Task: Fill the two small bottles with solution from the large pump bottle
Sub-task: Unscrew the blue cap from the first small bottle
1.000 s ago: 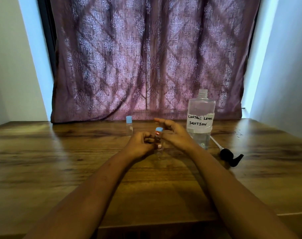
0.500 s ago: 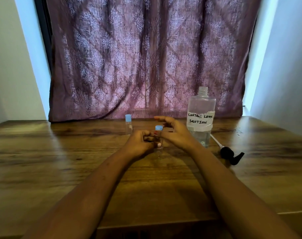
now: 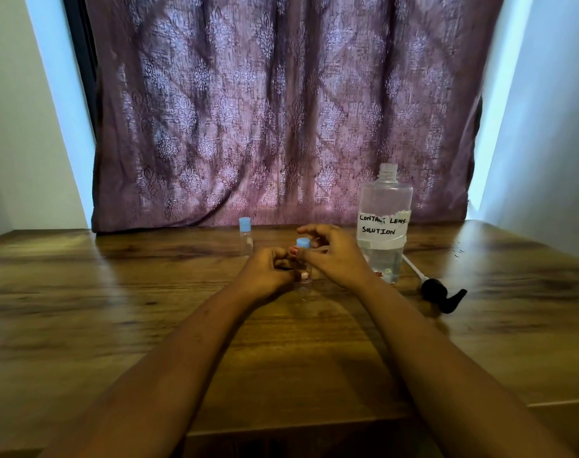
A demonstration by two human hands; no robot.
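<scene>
Two small bottles stood on the bench (image 3: 116, 325), each with a blue cap. One (image 3: 304, 282) sat at the frame's center between both hands; the other (image 3: 245, 234) stood alone, up and left of it, near the curtain (image 3: 281, 110). The left hand (image 3: 265, 276) had its fingers curled around the center bottle's body, and the right hand (image 3: 334, 259) pinched the cap (image 3: 303, 242). One large bottle (image 3: 384, 223) — uncapped, labeled — stood right of center, with one black pump head (image 3: 441, 295) lying just beside it.

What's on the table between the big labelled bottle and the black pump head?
Head view: between the large bottle and the pump head lies only the pump's white dip tube.
</scene>
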